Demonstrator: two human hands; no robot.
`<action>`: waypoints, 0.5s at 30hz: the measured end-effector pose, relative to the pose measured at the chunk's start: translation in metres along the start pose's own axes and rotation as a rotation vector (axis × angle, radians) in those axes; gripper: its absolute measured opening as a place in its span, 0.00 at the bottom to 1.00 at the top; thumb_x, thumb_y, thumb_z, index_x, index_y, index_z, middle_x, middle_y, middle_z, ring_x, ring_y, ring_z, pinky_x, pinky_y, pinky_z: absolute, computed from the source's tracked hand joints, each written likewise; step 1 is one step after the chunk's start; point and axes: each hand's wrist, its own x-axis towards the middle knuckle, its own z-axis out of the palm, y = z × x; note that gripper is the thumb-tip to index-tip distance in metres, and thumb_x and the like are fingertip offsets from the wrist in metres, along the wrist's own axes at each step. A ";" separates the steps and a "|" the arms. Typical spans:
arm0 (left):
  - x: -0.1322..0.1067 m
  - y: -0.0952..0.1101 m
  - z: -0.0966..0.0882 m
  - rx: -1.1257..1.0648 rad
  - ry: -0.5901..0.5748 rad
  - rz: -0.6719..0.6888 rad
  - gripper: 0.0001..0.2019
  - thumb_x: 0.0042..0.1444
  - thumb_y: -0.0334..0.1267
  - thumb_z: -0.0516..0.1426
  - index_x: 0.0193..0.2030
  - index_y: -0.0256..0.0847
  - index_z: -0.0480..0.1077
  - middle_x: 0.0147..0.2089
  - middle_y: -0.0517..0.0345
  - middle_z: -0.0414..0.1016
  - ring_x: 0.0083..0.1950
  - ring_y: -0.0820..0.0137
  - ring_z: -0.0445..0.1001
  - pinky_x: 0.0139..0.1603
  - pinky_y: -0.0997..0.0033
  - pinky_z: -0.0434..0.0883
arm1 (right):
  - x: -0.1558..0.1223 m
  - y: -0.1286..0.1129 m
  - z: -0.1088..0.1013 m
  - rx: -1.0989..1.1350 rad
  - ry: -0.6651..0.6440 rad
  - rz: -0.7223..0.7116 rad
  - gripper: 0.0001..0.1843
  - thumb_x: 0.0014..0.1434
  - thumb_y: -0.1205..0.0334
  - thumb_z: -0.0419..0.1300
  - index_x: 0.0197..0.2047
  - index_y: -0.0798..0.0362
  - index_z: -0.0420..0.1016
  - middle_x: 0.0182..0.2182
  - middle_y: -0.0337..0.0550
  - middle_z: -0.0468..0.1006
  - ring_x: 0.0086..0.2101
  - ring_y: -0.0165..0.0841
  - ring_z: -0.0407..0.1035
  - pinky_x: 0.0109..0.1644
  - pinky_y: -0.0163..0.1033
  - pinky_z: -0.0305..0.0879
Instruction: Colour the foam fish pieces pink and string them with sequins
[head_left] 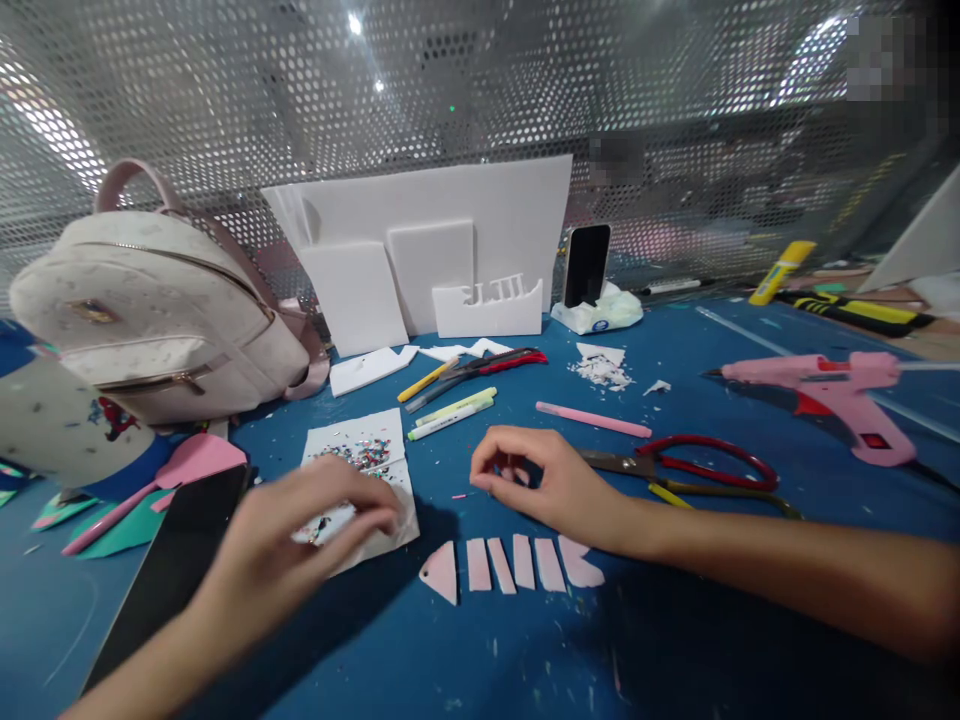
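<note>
Blue table [420, 660] under perforated metal sheeting [495, 90], as we see it from the head view; white boards [517, 215] lean at the back. Pink flat pieces [501, 566] lie in a fish-shaped row near the front, small gaps between them, a dark dot on the leftmost one. We judge them light and stiff, like foam board, liable to snap or dent at thin ends; best pinched by their long edges. Our left hand [300, 520], blurred, hovers over the paper sheet [403, 510], thumb close to fingertips; we cannot tell whether it pinches anything. Our right hand [566, 490] is loosely curled above the row, thumb near forefinger; no object shows, though we cannot rule out something tiny. Containers: the sheet serves as a tray for loose glittery bits [367, 455]. Backpack [142, 290] looks zipped, contents hidden. Soft packet [604, 312] props a phone [587, 265]; its contents we cannot make out.
</note>
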 end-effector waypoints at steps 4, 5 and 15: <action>0.008 -0.040 -0.048 0.078 -0.213 -0.156 0.05 0.57 0.37 0.60 0.33 0.44 0.79 0.31 0.65 0.81 0.30 0.76 0.77 0.31 0.87 0.68 | 0.000 0.001 0.003 0.111 0.010 0.142 0.07 0.65 0.61 0.59 0.36 0.55 0.73 0.28 0.37 0.70 0.26 0.26 0.58 0.28 0.33 0.56; 0.007 -0.049 -0.055 0.099 -0.350 -0.185 0.07 0.57 0.34 0.58 0.32 0.43 0.79 0.29 0.68 0.80 0.28 0.79 0.76 0.32 0.89 0.67 | 0.000 0.001 0.004 0.122 0.009 0.145 0.08 0.65 0.61 0.59 0.36 0.55 0.73 0.28 0.37 0.70 0.25 0.26 0.58 0.28 0.34 0.55; 0.002 -0.097 -0.065 -0.012 -0.677 -0.171 0.05 0.57 0.35 0.63 0.35 0.44 0.82 0.35 0.59 0.80 0.33 0.75 0.76 0.35 0.83 0.70 | 0.000 0.001 0.005 0.148 0.003 0.138 0.07 0.64 0.60 0.60 0.35 0.55 0.74 0.30 0.38 0.71 0.26 0.26 0.59 0.28 0.34 0.56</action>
